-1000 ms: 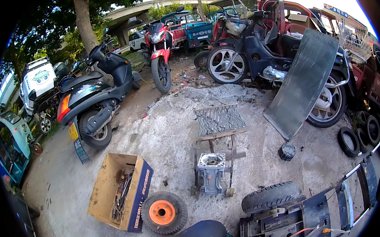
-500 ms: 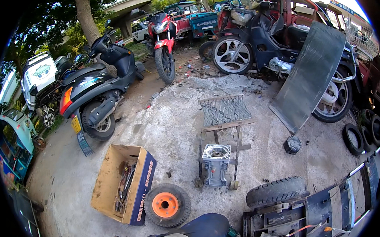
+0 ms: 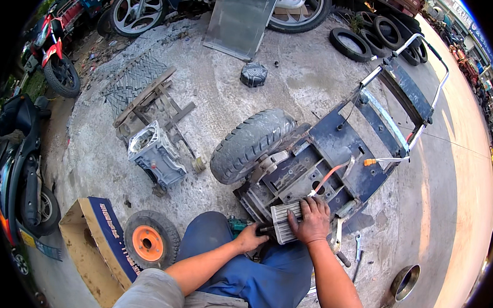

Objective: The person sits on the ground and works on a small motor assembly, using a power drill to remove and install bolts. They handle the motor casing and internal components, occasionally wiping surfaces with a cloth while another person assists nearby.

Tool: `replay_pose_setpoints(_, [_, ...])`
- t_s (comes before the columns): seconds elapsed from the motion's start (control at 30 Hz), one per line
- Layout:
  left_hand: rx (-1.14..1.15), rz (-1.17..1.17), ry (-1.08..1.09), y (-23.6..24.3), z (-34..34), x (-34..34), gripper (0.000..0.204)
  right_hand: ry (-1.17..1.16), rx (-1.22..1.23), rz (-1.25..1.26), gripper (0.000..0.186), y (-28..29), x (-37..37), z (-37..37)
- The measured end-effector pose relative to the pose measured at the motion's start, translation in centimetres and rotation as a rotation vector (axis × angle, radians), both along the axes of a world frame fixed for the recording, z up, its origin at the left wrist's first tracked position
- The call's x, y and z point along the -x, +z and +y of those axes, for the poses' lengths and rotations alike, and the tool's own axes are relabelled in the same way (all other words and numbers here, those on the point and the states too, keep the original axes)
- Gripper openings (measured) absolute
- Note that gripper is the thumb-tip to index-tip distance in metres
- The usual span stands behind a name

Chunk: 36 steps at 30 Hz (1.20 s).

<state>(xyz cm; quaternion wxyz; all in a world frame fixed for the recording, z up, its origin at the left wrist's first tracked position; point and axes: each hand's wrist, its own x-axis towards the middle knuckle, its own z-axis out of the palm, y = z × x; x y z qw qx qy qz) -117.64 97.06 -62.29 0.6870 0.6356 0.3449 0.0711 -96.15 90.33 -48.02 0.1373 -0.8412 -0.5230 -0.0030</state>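
A finned grey metal box (image 3: 281,223) sits at the near end of a black metal vehicle frame (image 3: 347,145), just ahead of my knees. My right hand (image 3: 314,220) grips its right side, thumb across the fins and fingers over the far edge. My left hand (image 3: 250,238) is at the box's left side, fingers curled near a small dark part that I cannot make out. Just beyond that hand lies a green tool (image 3: 237,226), partly hidden by my knee. An orange wire (image 3: 329,174) runs over the frame toward the box.
A large tyre (image 3: 249,146) is on the frame's left side. Farther left stand a grey metal housing (image 3: 156,155), an orange-hubbed wheel (image 3: 148,242) and a cardboard box (image 3: 99,252). A metal ring (image 3: 405,282) lies at right; loose tyres (image 3: 350,45) and motorbikes line the back.
The view has swung right and down, so the frame, my forearms and both hands show more fully. My right hand remains on the finned box and my left beside it.
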Motion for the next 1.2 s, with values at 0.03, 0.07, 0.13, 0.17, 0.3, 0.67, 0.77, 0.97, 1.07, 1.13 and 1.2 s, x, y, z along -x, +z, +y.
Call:
replay_pose_setpoints(0.03, [0.281, 0.043, 0.069, 0.8, 0.3, 0.7, 0.046, -0.006, -0.001, -0.001, 0.051, 0.0, 0.0, 0.0])
replay_pose_setpoints(0.07, [0.561, 0.087, 0.138, 1.5, 0.7, 1.0, 0.041, -0.010, -0.002, -0.003, 0.051, 0.1, -0.1, -0.1])
replay_pose_setpoints(0.13, [0.582, 0.143, 0.186, 2.1, 0.8, 1.3, 0.044, -0.005, -0.008, -0.014, 0.051, 0.2, 0.3, -0.1])
replay_pose_setpoints(0.17, [0.560, 0.154, 0.196, 2.3, 0.6, 0.9, 0.046, -0.004, -0.010, -0.016, 0.050, 0.2, 0.3, 0.0])
replay_pose_setpoints(0.3, [0.316, 0.243, 0.125, 3.0, -0.3, -0.9, 0.053, 0.005, -0.020, -0.024, 0.049, 0.1, 0.3, 0.1])
replay_pose_setpoints(0.67, [0.704, 0.152, 0.241, 0.8, -0.8, -1.1, 0.050, -0.007, 0.007, -0.039, 0.047, 0.2, 0.1, 0.9])
replay_pose_setpoints(0.77, [0.800, 0.073, 0.429, 1.4, -1.5, -1.7, 0.036, -0.017, 0.038, -0.029, 0.048, 0.4, 0.1, 1.2])
replay_pose_setpoints(0.97, [0.270, 0.132, 0.373, -4.4, -3.2, -1.1, 0.044, 0.001, 0.017, -0.057, 0.050, -0.2, 0.5, 0.9])
replay_pose_setpoints(1.07, [-0.231, 0.257, 0.380, 1.9, -1.6, -2.5, 0.043, -0.026, 0.014, -0.068, 0.050, -0.7, 0.1, -0.3])
replay_pose_setpoints(1.13, [-0.412, 0.238, 0.393, 5.6, -0.7, -3.7, 0.039, -0.031, 0.003, -0.060, 0.051, -0.1, 0.2, -0.1])
replay_pose_setpoints(1.2, [-0.653, 0.052, 0.416, 9.1, -0.4, -6.3, 0.038, -0.066, -0.031, -0.001, 0.051, -0.5, -0.3, -0.4])
